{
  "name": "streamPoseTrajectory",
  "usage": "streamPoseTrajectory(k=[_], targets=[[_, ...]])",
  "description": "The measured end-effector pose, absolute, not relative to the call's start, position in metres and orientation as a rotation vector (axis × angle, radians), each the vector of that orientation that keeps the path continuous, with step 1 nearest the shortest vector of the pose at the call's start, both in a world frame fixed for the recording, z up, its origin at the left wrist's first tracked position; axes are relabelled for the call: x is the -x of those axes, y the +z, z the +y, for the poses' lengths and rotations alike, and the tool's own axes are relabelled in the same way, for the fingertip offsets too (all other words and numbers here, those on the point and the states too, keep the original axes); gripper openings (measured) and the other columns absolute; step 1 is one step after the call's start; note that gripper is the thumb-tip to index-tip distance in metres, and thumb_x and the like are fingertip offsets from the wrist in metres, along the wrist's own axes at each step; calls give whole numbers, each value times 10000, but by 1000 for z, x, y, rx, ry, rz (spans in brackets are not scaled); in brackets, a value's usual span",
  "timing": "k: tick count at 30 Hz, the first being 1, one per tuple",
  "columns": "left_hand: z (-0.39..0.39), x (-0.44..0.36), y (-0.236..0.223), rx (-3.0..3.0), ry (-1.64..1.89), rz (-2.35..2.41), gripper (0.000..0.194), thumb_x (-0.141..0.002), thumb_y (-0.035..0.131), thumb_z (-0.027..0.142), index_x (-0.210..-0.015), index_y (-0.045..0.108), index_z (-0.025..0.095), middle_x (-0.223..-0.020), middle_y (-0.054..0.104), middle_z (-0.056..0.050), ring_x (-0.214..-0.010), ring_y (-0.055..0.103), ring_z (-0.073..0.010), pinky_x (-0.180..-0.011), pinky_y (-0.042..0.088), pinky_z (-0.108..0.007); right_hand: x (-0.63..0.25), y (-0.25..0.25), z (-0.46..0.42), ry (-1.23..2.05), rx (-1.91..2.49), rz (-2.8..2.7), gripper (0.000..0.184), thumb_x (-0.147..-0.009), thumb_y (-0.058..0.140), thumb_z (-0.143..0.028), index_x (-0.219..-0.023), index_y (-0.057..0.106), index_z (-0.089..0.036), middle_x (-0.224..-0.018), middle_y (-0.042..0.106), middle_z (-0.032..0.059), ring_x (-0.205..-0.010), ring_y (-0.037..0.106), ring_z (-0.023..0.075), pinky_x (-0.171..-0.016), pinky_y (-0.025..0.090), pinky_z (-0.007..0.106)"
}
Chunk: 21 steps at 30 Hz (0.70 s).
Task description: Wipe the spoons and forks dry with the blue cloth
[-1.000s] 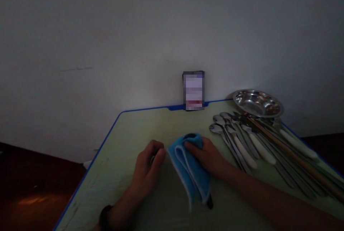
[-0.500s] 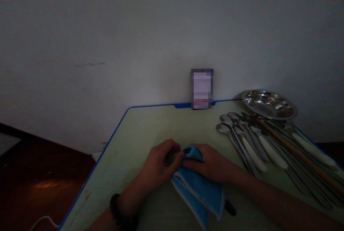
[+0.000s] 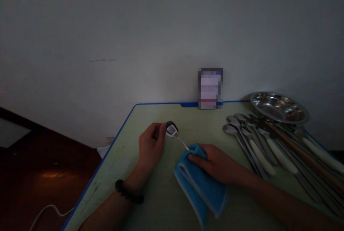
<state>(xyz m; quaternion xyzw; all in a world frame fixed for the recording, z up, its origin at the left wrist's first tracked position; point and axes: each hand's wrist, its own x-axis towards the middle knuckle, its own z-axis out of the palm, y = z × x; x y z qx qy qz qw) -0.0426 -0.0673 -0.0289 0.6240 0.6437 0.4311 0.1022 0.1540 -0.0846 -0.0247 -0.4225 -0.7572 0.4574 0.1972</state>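
Observation:
My left hand pinches the bowl end of a metal spoon and holds it just above the pale green table. The spoon's handle runs down to the right and disappears into a folded blue cloth. My right hand is closed over the top of that cloth, gripping it round the handle. A dark bead bracelet sits on my left wrist.
A row of several spoons and white-handled utensils lies at the right, with wooden chopsticks and a steel dish behind them. A blurred card leans on the wall. The table's blue left edge drops to a dark floor with a white cable.
My left hand has drawn the spoon up and left out of the cloth, so its bowl and part of the handle now show. The view has shifted a little to the left.

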Motion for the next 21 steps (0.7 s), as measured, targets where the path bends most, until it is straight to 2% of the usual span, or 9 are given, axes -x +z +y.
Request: streamPoseTrajectory(k=[9,12,16,21], targets=[[-63,46,-28,-1730,1376,1871,211,-842,444,290,-728,561,156,-530,485,43,-468,423,-95,-444,333,-188,-156,-25,-86,1278,1191,-2106,313,-856,401,-452,-753,538,-189,-725,597,12,-674,545,145,-631,383,264],[-69,42,-27,-1829,1319,1806,206,-835,458,275,-690,547,159,-534,485,40,-478,421,-91,-455,332,-186,-156,-27,-86,1275,1197,-2083,312,-856,397,-456,-770,542,-194,-729,602,10,-678,549,148,-630,385,265],[-76,36,-29,-2036,1208,1743,232,-836,454,264,-632,503,164,-505,398,55,-452,371,-81,-441,298,-189,-155,-28,-86,1226,1198,-2071,300,-863,393,-437,-749,528,-195,-700,583,2,-653,540,143,-627,383,265],[-80,39,-29,-2271,1177,1626,198,-830,453,232,-646,491,168,-505,386,59,-430,357,-74,-439,285,-195,-152,-29,-87,1228,1192,-2030,302,-863,403,-409,-667,493,-198,-626,536,-21,-597,506,127,-599,376,254]])
